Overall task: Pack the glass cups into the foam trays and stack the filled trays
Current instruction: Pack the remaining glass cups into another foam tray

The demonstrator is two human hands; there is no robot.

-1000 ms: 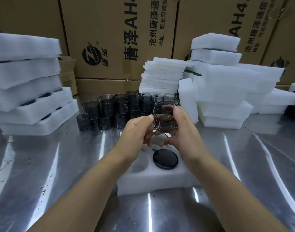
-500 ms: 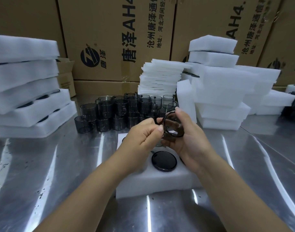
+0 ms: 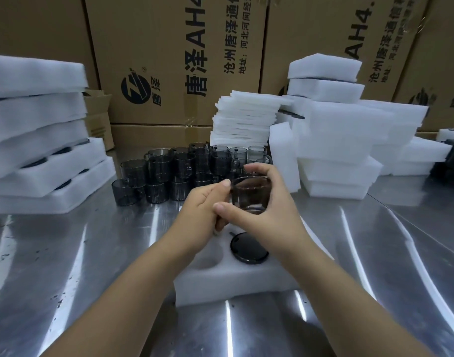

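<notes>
Head view: left hand (image 3: pixel 202 212) and right hand (image 3: pixel 269 215) both grasp a glass cup (image 3: pixel 250 195) above the foam tray (image 3: pixel 233 279) holding one seated cup (image 3: pixel 249 247); loose cups (image 3: pixel 169 171) behind it await packing.

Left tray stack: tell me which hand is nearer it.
Left. The left hand is just right of the stack; the right hand, gripping a cup, is farther right.

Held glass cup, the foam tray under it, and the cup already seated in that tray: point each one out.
held glass cup (image 3: pixel 250 195), head view, on its smoky side wall.
foam tray (image 3: pixel 233 282), head view, on its bare front wall.
seated cup (image 3: pixel 249 248), head view, on its dark round face.
</notes>
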